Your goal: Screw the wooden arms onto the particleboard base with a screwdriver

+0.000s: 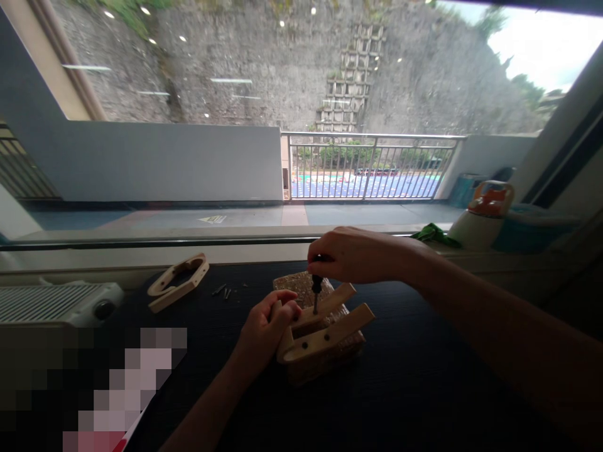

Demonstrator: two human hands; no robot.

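My right hand point(346, 254) is wrapped round the dark handle of a screwdriver point(316, 285), held upright. Its tip meets one arm of a U-shaped wooden piece point(336, 329), at or beside a hole that I cannot make out. Two dark holes show in the piece's nearer arm. My left hand point(276, 317) grips the curved end of this piece, thumb and fingers closed on it. Beneath the wood lies a brown block that looks wrapped in bubble wrap point(294, 284), resting on the dark table point(400, 383).
Another wooden frame point(181, 282) lies to the left, beside several small screws point(227, 293). A white ridged appliance point(61, 301) stands at the far left. On the right, a white jug with an orange top point(483, 220) and a green cloth point(433, 234) sit by the window.
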